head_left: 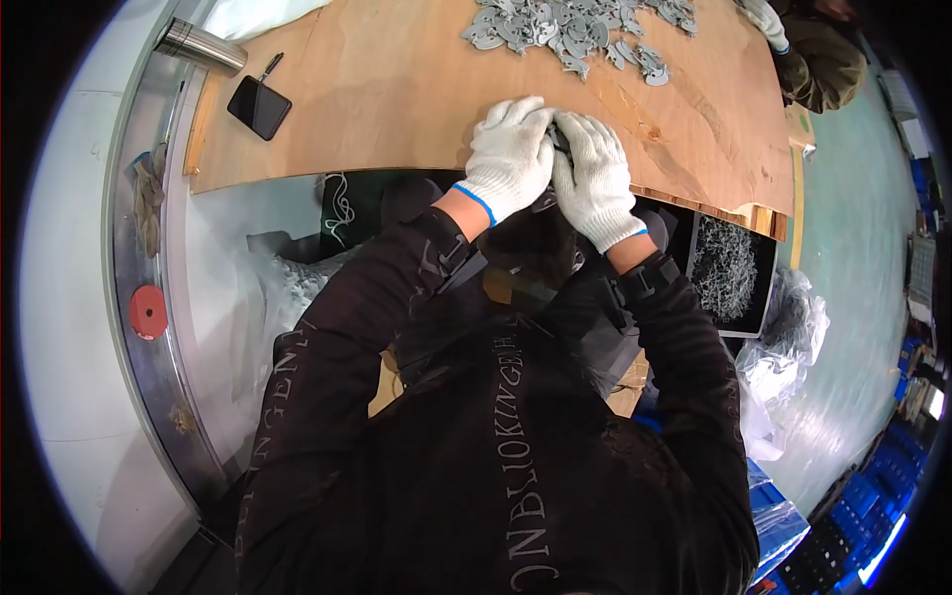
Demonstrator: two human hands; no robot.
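Observation:
At the near edge of the wooden table, my left hand and my right hand meet side by side, both in white knitted gloves. Their fingers are closed together and bent over the edge. In the narrow gap between them shows a small dark thing; the gloves cover most of it, so its kind cannot be made out. Farther back on the tabletop lies a heap of flat grey curved parts, with a few loose ones at its right side.
A phone with a pen lies left, near a steel flask. Below the table's right end stands a black bin of small silvery pieces, beside clear plastic wrap. At far right, another person's gloved hand rests by the table.

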